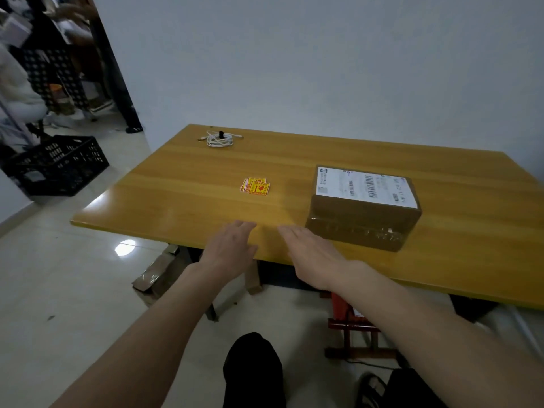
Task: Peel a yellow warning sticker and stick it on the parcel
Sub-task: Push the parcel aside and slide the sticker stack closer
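Note:
A small stack of yellow warning stickers with red print lies on the wooden table, left of centre. The parcel, a brown taped box with a white shipping label on top, stands to the right of them. My left hand and my right hand reach forward palm down over the table's near edge, fingers stretched flat and together, both holding nothing. The right hand's fingertips are just left of the parcel's near corner. The stickers lie well beyond both hands.
A coiled white cable lies at the far left of the table. A black plastic crate stands on the tiled floor to the left. Under the table are a cardboard piece and a red stool. A person stands in the doorway at far left.

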{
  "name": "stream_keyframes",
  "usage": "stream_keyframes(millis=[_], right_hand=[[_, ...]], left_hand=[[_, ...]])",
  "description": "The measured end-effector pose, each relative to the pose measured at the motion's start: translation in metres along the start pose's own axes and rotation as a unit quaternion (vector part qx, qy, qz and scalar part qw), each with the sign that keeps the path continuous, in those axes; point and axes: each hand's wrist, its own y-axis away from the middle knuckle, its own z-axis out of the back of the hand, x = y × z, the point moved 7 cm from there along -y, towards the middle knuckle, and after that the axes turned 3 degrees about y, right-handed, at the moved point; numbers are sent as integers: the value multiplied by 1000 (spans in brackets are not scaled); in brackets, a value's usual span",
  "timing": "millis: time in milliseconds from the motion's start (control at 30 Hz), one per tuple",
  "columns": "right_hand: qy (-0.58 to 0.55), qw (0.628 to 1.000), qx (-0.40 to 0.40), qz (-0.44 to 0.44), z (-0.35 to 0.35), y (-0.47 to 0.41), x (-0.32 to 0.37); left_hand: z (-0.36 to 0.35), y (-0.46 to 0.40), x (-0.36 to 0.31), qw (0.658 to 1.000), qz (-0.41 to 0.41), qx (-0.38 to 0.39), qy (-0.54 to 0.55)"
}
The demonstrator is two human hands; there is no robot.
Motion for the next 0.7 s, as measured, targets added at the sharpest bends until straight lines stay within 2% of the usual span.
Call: stream_keyframes(millis=[100,233,400,700], right_hand=[[-5,999,30,-10,-15,-36,4],[7,998,43,-44,-27,-88,2],[-41,994,33,-92,-34,-142,-10],[17,991,42,-129,-49,-198,-25]], left_hand=[[-6,-27,28,999,42,-25,9],[-12,-54,59,996,54,-65,-18],[-12,-64,77,984,79,-139,77],[-19,-68,84,984,68,-152,54]])
